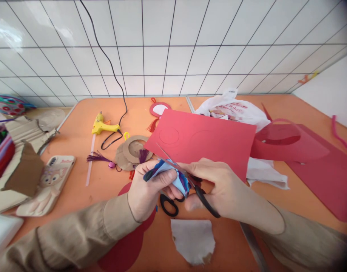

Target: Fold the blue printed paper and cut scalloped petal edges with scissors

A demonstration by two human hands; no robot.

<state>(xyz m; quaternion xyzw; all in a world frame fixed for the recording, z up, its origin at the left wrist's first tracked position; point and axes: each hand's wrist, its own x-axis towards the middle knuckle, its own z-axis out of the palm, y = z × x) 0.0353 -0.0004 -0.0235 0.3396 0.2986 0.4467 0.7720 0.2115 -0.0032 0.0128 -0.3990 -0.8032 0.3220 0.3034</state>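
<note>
A small blue and purple piece [177, 181] with a light blue face is pinched between the thumb and fingers of my left hand [147, 189]. Black-handled scissors [203, 198] are gripped in my right hand [218, 185], their blades partly spread at the upper edge of the piece. Just below my hands, a second pair of black-handled scissors [169, 206] lies on the orange table, partly covered. Behind the blades is a red sheet [207, 138] with circles drawn on it. A pale, ragged-edged scrap [193, 241] rests nearer to me.
A yellow glue gun [105, 126] with a black cord, cardboard rings [124, 155] and a phone [50, 185] are on the left. A white plastic bag [241, 111] and red sheets [317, 170] lie on the right. Behind stands a tiled wall.
</note>
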